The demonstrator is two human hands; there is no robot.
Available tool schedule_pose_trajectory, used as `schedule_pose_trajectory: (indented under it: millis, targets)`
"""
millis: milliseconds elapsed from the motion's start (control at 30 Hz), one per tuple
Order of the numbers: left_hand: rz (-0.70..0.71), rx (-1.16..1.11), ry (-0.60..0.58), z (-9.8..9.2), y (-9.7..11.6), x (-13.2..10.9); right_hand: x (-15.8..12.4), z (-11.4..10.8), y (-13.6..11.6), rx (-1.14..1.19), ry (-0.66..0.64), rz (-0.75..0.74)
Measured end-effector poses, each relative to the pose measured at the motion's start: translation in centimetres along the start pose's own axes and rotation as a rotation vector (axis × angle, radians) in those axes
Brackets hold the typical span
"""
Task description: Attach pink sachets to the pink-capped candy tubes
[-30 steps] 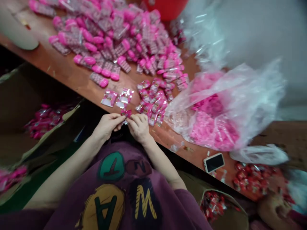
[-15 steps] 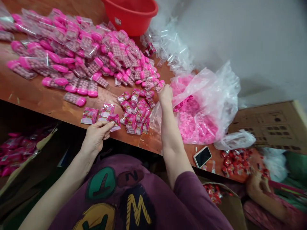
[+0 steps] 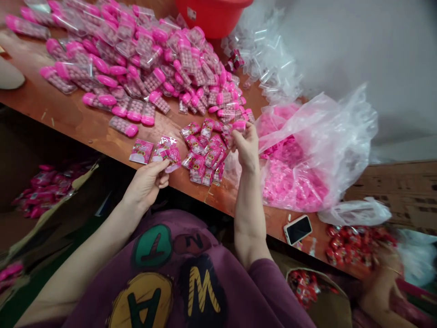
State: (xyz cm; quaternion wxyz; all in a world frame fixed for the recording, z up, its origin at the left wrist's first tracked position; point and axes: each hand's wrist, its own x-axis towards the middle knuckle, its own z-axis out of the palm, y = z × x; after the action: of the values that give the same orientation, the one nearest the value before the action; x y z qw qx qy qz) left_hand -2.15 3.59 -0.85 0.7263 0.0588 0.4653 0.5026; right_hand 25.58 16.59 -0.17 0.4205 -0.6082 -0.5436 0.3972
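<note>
Between the thumb and fingers of my left hand point(image 3: 146, 182) is a small pink printed sachet point(image 3: 174, 157), just over the table's front edge. Two more flat sachets point(image 3: 141, 151) lie beside it on the wood. My right hand point(image 3: 247, 148) pinches a small candy container with a pink cap point(image 3: 239, 125); its lower part is hidden by the fingers. Close under that hand sits a small heap of pink sachets point(image 3: 206, 152). Behind spreads a large pile of clear containers with pink caps point(image 3: 136, 68), filled with pale pink balls.
A clear bag of pink caps point(image 3: 297, 182) stands to the right, with empty clear containers point(image 3: 273, 64) behind it. A red basin point(image 3: 215, 18), a phone point(image 3: 297, 229) and red wrapped pieces point(image 3: 351, 246) are around. Another person's hand point(image 3: 387, 259) is at far right.
My right hand has drawn back from the pile's edge with a pink-capped container in its fingers. My left hand keeps hold of the sachet. The whole view has shifted.
</note>
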Motion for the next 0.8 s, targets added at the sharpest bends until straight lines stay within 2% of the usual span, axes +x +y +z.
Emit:
schedule_pose_trajectory:
  millis: [167,233,333,500,667,800]
  targets:
    - [0.074,-0.026,0.024,0.1,-0.1,0.0,-9.1,4.3,-2.0,0.486,-0.260,0.187]
    - [0.130,-0.024,0.022,0.0,-0.2,-0.1,-11.3,6.0,-2.2,0.642,-0.363,0.262]
    - [0.183,-0.018,0.049,-0.3,-0.6,-0.5,-13.1,8.1,-1.9,0.792,-0.472,0.343]
    - [0.200,-0.024,0.104,-0.6,-1.2,-1.0,-14.3,9.9,-1.1,0.847,-0.449,0.346]
    - [0.173,-0.024,0.115,-0.7,-1.3,-1.3,-15.1,10.3,-0.3,0.706,-0.362,0.316]
    - [0.180,-0.021,0.135,-0.7,-1.2,-1.5,-15.6,10.6,0.2,0.642,-0.354,0.284]
